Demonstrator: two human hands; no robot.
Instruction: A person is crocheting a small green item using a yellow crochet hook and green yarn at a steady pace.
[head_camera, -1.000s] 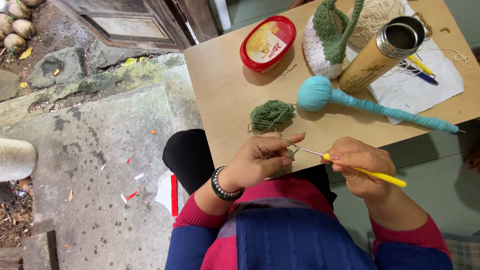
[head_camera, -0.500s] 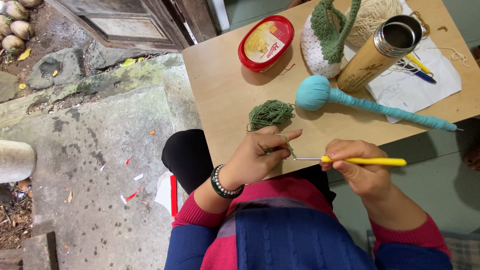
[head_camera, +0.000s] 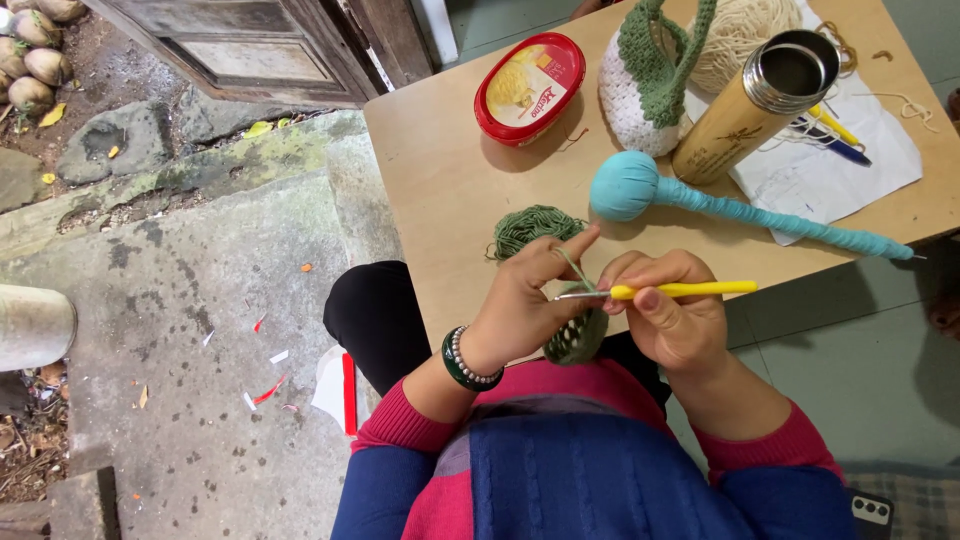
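1. Gripping a yellow-handled crochet hook at frame centre, the right hand has its fingers curled narrow.
2. Left hand pinches the green crochet piece, strand over its raised forefinger.
3. Green yarn ball lies just above on the wooden table.

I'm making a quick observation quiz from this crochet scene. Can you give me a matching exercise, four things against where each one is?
Things:
1. crochet hook
2. green crochet piece
3. red oval tub
4. green yarn ball

Places:
A. far edge of the table, lid on
B. on the table just beyond the left hand
C. in the right hand
D. between both hands, below the hook

Pairs: 1-C, 2-D, 3-A, 4-B
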